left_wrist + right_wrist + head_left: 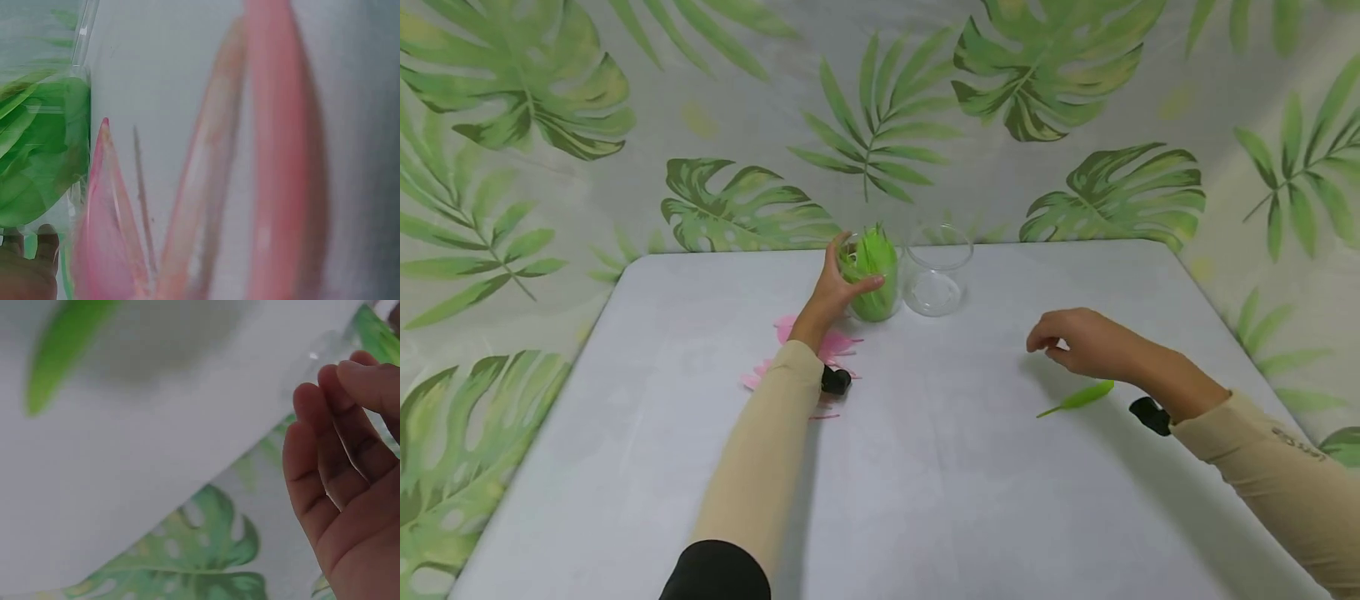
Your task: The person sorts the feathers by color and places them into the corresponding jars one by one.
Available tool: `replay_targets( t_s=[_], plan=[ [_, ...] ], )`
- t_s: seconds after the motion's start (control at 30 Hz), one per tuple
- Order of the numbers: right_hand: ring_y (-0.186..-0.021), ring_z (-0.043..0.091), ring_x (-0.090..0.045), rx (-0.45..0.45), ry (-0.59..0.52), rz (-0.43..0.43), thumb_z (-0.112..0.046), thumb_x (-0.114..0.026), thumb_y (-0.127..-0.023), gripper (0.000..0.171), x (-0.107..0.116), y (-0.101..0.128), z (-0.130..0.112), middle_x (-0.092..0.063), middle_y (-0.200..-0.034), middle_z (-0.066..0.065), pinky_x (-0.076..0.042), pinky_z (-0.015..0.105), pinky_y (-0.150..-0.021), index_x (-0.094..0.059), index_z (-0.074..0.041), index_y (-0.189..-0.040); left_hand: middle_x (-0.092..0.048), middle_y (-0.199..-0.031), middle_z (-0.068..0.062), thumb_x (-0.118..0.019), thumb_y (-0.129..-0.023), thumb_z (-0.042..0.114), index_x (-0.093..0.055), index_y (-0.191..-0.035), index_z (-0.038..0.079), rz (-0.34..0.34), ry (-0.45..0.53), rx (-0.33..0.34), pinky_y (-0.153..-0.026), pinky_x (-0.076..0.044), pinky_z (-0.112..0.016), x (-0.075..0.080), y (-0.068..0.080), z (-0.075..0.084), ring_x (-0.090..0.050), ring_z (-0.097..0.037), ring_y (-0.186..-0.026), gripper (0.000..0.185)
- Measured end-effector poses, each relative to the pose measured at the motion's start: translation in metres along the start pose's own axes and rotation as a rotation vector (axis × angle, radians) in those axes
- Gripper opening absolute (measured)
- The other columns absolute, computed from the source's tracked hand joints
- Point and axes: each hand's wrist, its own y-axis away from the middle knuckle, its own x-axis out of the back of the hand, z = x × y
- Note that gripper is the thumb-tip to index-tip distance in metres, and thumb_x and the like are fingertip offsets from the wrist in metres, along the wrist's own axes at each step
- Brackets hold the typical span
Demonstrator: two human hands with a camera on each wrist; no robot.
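At the back of the table my left hand (837,287) grips a clear round jar (892,304), thumb across its front and fingers around the far left side. Green feathers (872,267) fill the jar; they also show through its wall in the left wrist view. My right hand (1086,342) hovers over the right part of the table with its fingers loosely bent. In the right wrist view no object shows between those fingers (303,450). Just below that hand, a single green feather (1086,395) lies on the table.
A second clear jar (934,292) stands immediately right of the first. Several pink feathers (838,343) lie under and beside my left forearm, partly hidden by it. Behind the white table (940,467) hangs a leaf-patterned cloth (880,100).
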Motion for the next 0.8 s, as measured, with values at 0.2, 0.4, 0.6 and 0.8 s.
replay_targets(
  t_s=[0.2, 0.4, 0.6, 0.8],
  plan=[
    [-0.091, 0.015, -0.067, -0.023, -0.008, -0.084, 0.002, -0.071, -0.084, 0.022, -0.026, 0.027, 0.013, -0.07, -0.094, -0.009, -0.056, 0.033, -0.078, -0.075, -0.017, -0.095, -0.017, -0.166, -0.011, -0.079, -0.083, 0.028, -0.016, -0.155, 0.035, 0.008, -0.005, -0.013, -0.123, -0.02, -0.055, 0.001, -0.002, -0.002, -0.016, -0.034, -0.155, 0.096],
    [-0.086, 0.008, -0.062, 0.02, 0.008, -0.095, -0.007, -0.08, -0.08, 0.023, -0.036, 0.038, 0.006, -0.067, -0.091, -0.018, -0.053, 0.027, -0.075, -0.073, -0.027, -0.09, -0.013, -0.167, -0.008, -0.079, -0.083, 0.03, -0.016, -0.154, 0.039, 0.002, -0.006, -0.008, -0.123, -0.02, -0.057, 0.001, -0.003, -0.003, -0.013, -0.033, -0.156, 0.096],
    [-0.08, 0.002, -0.053, 0.082, 0.089, -0.051, -0.007, -0.083, -0.076, 0.028, -0.049, 0.042, 0.006, -0.061, -0.083, -0.021, -0.049, 0.022, -0.069, -0.069, -0.03, -0.083, -0.014, -0.167, -0.007, -0.078, -0.083, 0.028, -0.015, -0.155, 0.039, 0.001, -0.001, -0.001, -0.123, -0.02, -0.057, 0.001, -0.003, -0.004, -0.014, -0.032, -0.155, 0.097],
    [-0.077, 0.002, -0.052, 0.118, 0.109, -0.003, -0.001, -0.082, -0.074, 0.029, -0.054, 0.039, 0.005, -0.067, -0.084, -0.018, -0.049, 0.022, -0.066, -0.07, -0.026, -0.081, -0.011, -0.168, -0.007, -0.079, -0.082, 0.029, -0.015, -0.155, 0.04, 0.001, 0.012, 0.001, -0.123, -0.018, -0.057, 0.001, -0.001, -0.003, -0.01, -0.032, -0.156, 0.097]
  ],
)
